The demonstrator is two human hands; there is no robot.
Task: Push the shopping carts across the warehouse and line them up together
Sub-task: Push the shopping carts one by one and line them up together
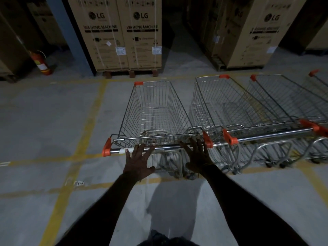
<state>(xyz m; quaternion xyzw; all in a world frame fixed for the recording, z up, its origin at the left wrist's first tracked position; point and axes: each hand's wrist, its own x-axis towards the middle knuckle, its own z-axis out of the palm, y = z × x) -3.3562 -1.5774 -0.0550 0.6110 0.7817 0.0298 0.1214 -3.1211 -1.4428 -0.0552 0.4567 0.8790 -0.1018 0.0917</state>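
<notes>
A wire shopping cart (156,110) with orange corner caps stands straight ahead of me, its handle bar (165,148) running across in front of my hands. My left hand (138,160) lies flat with fingers spread, fingertips on the bar left of its middle. My right hand (197,155) is spread the same way, fingertips on the bar near the orange right end cap. Neither hand wraps the bar. To the right, a second cart (227,105) stands alongside, then a third cart (287,100), and the edge of another at the frame's right.
Tall cardboard washing machine boxes (122,32) on a pallet stand just beyond the carts, with more boxes (255,32) at the back right. A red fire extinguisher (41,63) stands at the back left. Yellow floor lines (88,121) mark bays on the grey concrete.
</notes>
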